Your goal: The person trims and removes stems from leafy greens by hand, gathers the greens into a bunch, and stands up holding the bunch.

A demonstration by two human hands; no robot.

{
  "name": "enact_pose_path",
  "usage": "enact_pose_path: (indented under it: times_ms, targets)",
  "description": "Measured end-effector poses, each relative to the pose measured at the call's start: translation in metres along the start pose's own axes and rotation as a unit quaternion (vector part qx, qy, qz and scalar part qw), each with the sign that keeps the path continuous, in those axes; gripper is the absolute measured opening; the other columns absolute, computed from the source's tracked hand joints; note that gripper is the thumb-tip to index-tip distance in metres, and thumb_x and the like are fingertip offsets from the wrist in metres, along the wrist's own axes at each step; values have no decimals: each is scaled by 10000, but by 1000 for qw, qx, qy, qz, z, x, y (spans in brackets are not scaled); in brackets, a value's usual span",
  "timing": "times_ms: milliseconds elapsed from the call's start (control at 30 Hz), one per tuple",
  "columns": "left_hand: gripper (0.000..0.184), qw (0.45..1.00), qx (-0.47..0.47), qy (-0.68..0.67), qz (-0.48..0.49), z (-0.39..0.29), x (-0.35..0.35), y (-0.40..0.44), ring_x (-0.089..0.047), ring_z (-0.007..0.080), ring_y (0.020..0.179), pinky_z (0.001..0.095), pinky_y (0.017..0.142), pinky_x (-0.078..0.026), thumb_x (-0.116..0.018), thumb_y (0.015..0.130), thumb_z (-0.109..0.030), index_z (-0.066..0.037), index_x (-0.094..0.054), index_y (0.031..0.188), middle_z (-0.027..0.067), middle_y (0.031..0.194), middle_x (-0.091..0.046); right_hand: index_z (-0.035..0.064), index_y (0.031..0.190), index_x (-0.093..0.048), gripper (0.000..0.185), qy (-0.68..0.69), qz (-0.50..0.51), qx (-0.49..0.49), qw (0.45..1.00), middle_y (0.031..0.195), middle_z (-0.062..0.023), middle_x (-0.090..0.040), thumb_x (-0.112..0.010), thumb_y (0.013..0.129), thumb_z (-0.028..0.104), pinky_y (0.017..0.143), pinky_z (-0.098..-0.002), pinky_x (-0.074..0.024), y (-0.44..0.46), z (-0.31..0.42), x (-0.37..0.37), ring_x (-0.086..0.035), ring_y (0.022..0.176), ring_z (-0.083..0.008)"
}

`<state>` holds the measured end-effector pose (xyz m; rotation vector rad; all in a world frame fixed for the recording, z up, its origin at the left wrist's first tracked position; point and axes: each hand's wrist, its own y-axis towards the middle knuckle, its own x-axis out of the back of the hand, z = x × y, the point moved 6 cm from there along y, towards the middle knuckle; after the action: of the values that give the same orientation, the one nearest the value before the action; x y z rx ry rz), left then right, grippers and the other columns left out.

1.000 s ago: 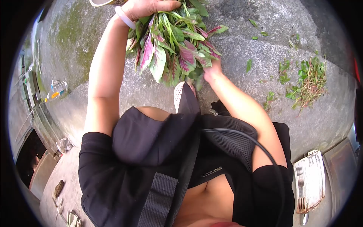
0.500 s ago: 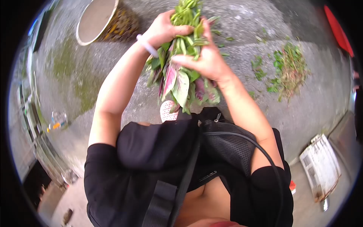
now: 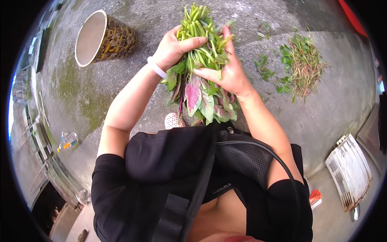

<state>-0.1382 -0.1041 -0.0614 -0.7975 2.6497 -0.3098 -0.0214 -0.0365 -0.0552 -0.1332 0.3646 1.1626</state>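
A thick bunch of amaranth greens, green leaves with purple-pink centres, hangs with its cut pale-green stems upward and its leaves toward me. My left hand is closed round the stems, its thumb lying across the front; a white bangle circles that wrist. On the other side, my right hand cups the bunch lower down, thumb across the front and one finger pointing up along the stems. The remaining fingers of both hands are partly hidden behind the greens.
A patterned bin stands on the concrete at the upper left. A heap of stems and leaves lies to the right, with loose leaves beside it. A worn white appliance-like box is lower right, a plastic bottle at left.
The bunch now sits slightly lower in view, with more stem tips showing. Both hands keep hold of it. The bin and ground heap have shifted in view as the camera moved.
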Motion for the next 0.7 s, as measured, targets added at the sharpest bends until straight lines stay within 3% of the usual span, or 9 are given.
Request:
enact_pose_path:
  times_ms: [100, 267, 333, 367, 400, 467, 567, 600, 700]
  targets:
    - [344, 1000, 10, -13, -11, 0, 7, -2, -630, 152, 805, 282, 754, -522, -686, 762, -108, 11, -550, 1054, 91, 938, -639, -75, 1352, -157, 884, -68, -25, -13, 997, 1312, -174, -388, -719, 713, 162, 1036, -343, -276, 2, -4, 18, -413, 1196, -233]
    - [337, 999, 10, -47, -2, -1, 9, -2, -618, 141, 832, 276, 774, -509, -670, 775, -117, 6, -540, 1061, 75, 956, -630, -37, 1234, -436, 407, 103, -32, -99, 989, 1192, -122, -519, -504, 847, 69, 931, -262, -363, -2, -15, 30, -498, 1074, -158]
    - [362, 1000, 2, -20, -6, 0, 14, -1, -613, 139, 843, 279, 784, -504, -674, 771, -114, 7, -527, 1079, 74, 970, -625, -26, 1174, -498, 332, 76, -65, -92, 991, 1160, -88, -542, -485, 856, 69, 908, -253, -382, 0, -20, 36, -521, 1037, -151]
    - [371, 1000, 0, -27, -7, 0, 15, -1, -613, 139, 842, 277, 783, -504, -678, 768, -112, 6, -524, 1084, 75, 969, -625, -14, 1142, -525, 296, 143, -81, -106, 981, 1110, -59, -566, -473, 860, 60, 886, -254, -401, 0, -22, 35, -541, 998, -142]
    - [381, 999, -4, -34, -8, 3, 16, -1, -613, 139, 842, 276, 782, -504, -682, 765, -111, 6, -520, 1090, 76, 968, -625, -5, 1146, -528, 291, 76, -93, -140, 983, 1064, -47, -584, -454, 872, 59, 866, -253, -414, -1, -26, 43, -552, 964, -134]
    - [399, 1000, 6, -17, -6, 5, 21, -2, -609, 137, 842, 272, 785, -500, -689, 760, -115, 6, -512, 1097, 72, 968, -621, 7, 1146, -536, 288, 139, -105, -145, 974, 1020, -41, -598, -449, 885, 92, 849, -247, -417, 4, -26, 42, -553, 930, -126]
    - [418, 999, 27, -12, 27, 4, 19, -8, -592, 126, 869, 273, 806, -486, -696, 754, -127, 8, -506, 1101, 62, 988, -609, 12, 1158, -529, 300, 48, -93, -158, 982, 1020, -43, -597, -452, 893, 129, 843, -249, -419, 12, -26, 43, -551, 929, -120]
    - [448, 998, 19, 4, 54, 0, 16, -10, -580, 119, 889, 273, 822, -475, -700, 749, -133, 6, -497, 1123, 55, 1006, -601, 7, 1183, -504, 320, -55, -63, -182, 980, 1058, -65, -588, -454, 890, 127, 872, -276, -413, 15, -27, 47, -547, 971, -152]
    - [484, 993, 29, -30, 110, 1, 3, -13, -575, 113, 899, 272, 834, -468, -700, 747, -133, 2, -477, 1154, 50, 1015, -598, -22, 1206, -458, 381, -236, 124, -95, 959, 1107, -158, -571, -402, 834, 35, 934, -322, -379, 25, -10, 32, -525, 1046, -228]
